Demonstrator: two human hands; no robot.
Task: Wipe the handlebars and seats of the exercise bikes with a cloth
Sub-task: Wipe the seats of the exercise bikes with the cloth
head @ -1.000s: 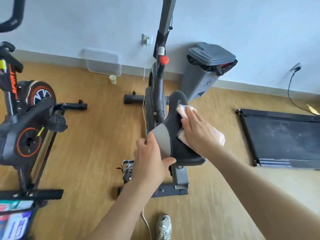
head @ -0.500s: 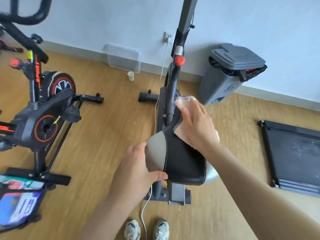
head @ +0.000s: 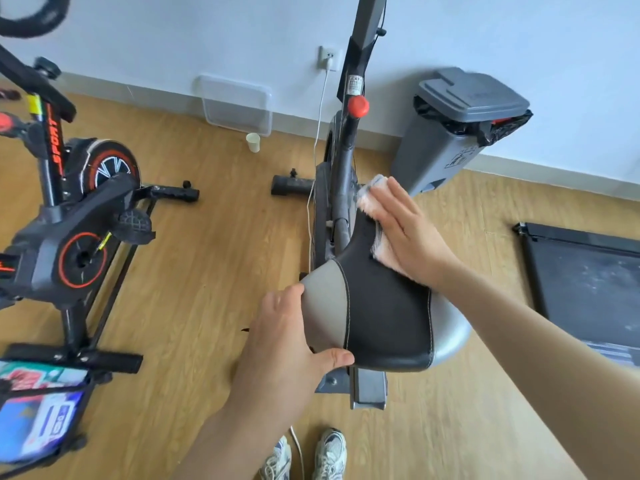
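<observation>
Pressing down with straight fingers laid close together, the right hand (head: 405, 233) pins a pale pink cloth (head: 372, 190) against the narrow nose of the seat (head: 384, 306), its forearm reaching in from the lower right over the saddle's grey right flank. The cloth's fringe shows beyond the fingertips and along the hand's left edge. The left hand (head: 287, 348) grips the seat's grey left side, thumb lying along the rear rim and fingers curled out of sight underneath, wrist coming up from below. The saddle belongs to a grey exercise bike whose post carries a red knob (head: 358, 106) and rises towards a pale wall. A wooden floor (head: 207, 271) spreads beneath, with a black and orange second bike (head: 79, 230) to the left, a paper cup (head: 253, 142) and a clear plastic tub (head: 237, 102) by the skirting, a grey lidded bin (head: 457, 129) behind the seat, and a flat black treadmill (head: 585, 282) at right. Two sneakers (head: 332, 452) stand at the bottom edge.
</observation>
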